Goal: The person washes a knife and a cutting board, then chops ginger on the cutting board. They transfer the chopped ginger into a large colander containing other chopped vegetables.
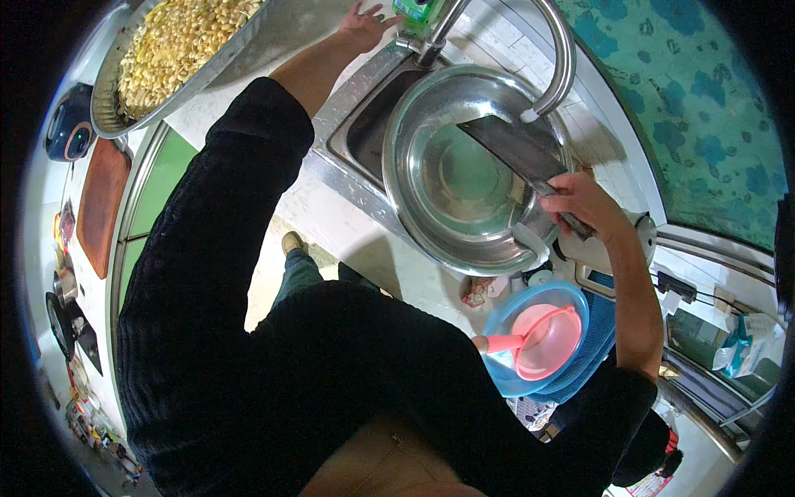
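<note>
My right hand (581,205) grips the handle of a Chinese cleaver (515,146). Its broad dark blade hangs over a large stainless steel basin (404,155), which sits on the sink and appears to hold some water. Above the basin's far right side curves the steel faucet spout (562,62). My left hand (363,28) is stretched out to the faucet's left, fingers spread, with a green bottle (417,9) by its fingertips; whether they touch is unclear. A white object (530,243), hard to identify, rests at the basin's near right rim.
A big metal pan (217,71) of bean sprouts stands at upper left, near a wooden cutting board (102,208). Part of the sink bowl (385,118) shows left of the basin. Below right, a pink dipper (549,357) lies in a blue plastic basin (497,323).
</note>
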Demonstrator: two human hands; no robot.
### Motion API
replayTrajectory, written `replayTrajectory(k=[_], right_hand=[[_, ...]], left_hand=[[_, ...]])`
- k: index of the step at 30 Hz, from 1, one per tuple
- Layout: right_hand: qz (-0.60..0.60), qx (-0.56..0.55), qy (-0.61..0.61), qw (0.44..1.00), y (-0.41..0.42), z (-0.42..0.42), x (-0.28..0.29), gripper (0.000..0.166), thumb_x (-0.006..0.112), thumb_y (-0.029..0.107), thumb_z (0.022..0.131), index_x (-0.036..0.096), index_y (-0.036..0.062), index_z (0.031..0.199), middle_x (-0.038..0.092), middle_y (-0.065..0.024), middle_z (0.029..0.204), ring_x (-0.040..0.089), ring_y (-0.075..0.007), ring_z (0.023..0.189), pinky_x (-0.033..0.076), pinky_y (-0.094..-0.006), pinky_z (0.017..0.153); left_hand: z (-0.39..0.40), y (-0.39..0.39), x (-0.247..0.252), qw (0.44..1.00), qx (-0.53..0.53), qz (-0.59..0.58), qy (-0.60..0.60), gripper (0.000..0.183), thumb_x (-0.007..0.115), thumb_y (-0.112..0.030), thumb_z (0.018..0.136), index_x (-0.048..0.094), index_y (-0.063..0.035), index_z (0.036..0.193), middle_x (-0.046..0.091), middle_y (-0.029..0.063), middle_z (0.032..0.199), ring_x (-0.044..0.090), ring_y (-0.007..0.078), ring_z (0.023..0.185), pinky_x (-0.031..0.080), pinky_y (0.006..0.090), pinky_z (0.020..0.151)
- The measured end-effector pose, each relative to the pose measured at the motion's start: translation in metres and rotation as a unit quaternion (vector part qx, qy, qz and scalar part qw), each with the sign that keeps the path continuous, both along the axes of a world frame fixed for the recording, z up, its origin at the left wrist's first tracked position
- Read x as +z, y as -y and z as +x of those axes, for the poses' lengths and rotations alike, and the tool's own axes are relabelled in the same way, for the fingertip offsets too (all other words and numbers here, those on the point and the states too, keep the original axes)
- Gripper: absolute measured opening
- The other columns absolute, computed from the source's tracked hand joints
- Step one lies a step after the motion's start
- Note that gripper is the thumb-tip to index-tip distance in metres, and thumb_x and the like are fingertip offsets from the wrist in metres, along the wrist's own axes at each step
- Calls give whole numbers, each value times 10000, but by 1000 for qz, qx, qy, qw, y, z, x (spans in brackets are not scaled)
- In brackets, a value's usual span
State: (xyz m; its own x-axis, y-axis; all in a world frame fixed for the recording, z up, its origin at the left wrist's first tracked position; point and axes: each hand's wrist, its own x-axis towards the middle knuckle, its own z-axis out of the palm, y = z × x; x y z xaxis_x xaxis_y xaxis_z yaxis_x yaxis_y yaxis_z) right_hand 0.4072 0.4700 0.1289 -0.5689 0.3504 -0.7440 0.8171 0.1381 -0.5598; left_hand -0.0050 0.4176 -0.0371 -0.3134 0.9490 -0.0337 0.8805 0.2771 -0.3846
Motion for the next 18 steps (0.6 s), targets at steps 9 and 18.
replayTrajectory(k=[9,18], right_hand=[[-62,-45,-52,996,-17,-6,-30,199,621,206,769,572,15,747,542,-44,585,510,-117,450,398,-240,412],[-54,-64,-143,986,51,-12,-31,264,546,266,857,579,11,921,578,-40,699,553,-113,590,428,-233,539]], left_hand=[[116,47,53,915,-6,82,396,528,433,-381,887,380,-54,1299,526,129,1222,501,201,1135,400,398,942],[292,59,10,142,190,134,962,341,417,-274,914,478,49,1005,582,167,989,598,237,869,504,320,752]])
